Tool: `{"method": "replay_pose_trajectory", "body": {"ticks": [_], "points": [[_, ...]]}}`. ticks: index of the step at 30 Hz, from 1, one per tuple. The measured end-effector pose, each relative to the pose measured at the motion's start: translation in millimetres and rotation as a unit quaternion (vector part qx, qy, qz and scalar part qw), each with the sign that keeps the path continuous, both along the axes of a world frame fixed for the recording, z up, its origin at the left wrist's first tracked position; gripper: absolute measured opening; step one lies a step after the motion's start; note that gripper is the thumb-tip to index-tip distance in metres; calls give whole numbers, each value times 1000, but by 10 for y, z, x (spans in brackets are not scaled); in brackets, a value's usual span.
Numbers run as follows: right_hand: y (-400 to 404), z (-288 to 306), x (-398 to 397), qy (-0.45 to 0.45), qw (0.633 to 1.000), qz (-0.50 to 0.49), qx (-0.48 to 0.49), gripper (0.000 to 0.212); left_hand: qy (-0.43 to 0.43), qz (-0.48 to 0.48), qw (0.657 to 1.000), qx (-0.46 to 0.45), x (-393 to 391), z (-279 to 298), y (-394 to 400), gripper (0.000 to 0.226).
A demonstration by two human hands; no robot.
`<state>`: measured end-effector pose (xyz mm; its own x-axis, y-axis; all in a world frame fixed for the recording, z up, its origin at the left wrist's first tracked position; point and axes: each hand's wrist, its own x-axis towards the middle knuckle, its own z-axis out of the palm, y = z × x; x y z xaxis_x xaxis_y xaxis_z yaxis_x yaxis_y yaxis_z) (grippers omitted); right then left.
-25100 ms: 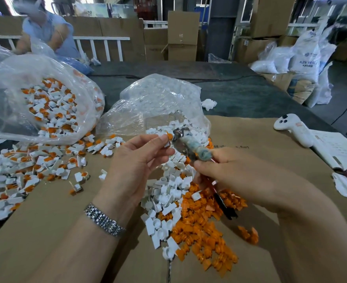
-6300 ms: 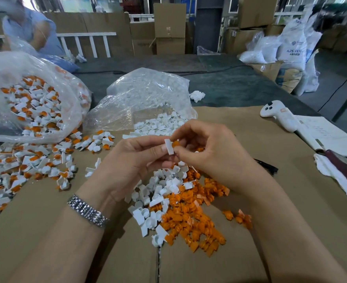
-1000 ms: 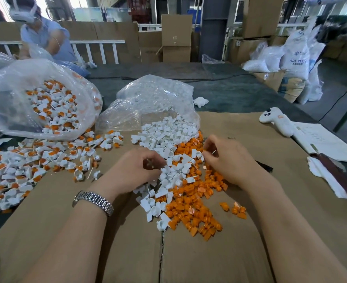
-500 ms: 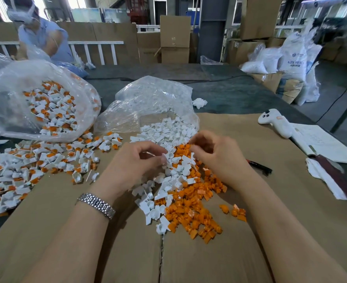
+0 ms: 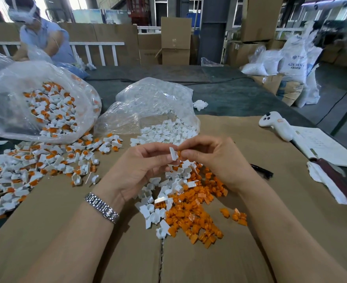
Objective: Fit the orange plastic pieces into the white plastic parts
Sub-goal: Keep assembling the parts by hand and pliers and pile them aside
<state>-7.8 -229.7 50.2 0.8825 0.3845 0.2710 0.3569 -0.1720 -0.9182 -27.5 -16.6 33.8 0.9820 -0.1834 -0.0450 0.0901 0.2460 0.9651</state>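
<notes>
My left hand (image 5: pixel 140 170) pinches a small white plastic part (image 5: pixel 173 153) above the cardboard. My right hand (image 5: pixel 215 160) pinches an orange piece (image 5: pixel 178 153) and holds it against that white part. Below the hands lies a pile of loose orange pieces (image 5: pixel 193 213) beside a pile of loose white parts (image 5: pixel 158 193). More white parts (image 5: pixel 166 131) spill from a clear bag (image 5: pixel 148 105) just beyond my hands.
Assembled white-and-orange parts (image 5: pixel 36 164) cover the left side, and a big clear bag (image 5: pixel 36 103) holds more. A black pen (image 5: pixel 262 171), a white controller (image 5: pixel 276 127), papers (image 5: pixel 323 146) and a cloth lie at right. Another person (image 5: pixel 40 35) works at far left.
Both hands have risen from the piles, where they were picking. The left now holds a white part and the right an orange piece, brought together in front of me.
</notes>
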Motion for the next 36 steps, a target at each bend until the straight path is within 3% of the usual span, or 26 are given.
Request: {"method": "replay_pose_trajectory", "body": {"ticks": [5,12,14,17,20,28,33,36], "points": [[30,5,-30,-51,998,-8,-31,14,-2,5,1000,7,-1,-2,-13,34],[67,-36,-36,-97,990,-43,-94,10,-78,38,983,165,-54,1,-66,27],[72,-27,-32,-83,993,-44,-76,11,-76,44,986,144,-47,-5,-62,29],[48,6,-38,-45,999,-4,-29,22,-41,40,998,24,-21,-6,-57,24],[20,24,-59,-52,998,9,-27,26,-25,26,999,-28,-21,-12,-49,22],[48,-11,-61,-135,985,-52,-90,20,-45,36,998,11,-20,-11,-55,20],[57,-25,-54,-179,973,-67,-131,21,-16,12,999,-34,-35,12,-55,25],[87,-40,-64,-207,964,-68,-151,20,-14,41,999,2,-24,2,-71,25]]}}
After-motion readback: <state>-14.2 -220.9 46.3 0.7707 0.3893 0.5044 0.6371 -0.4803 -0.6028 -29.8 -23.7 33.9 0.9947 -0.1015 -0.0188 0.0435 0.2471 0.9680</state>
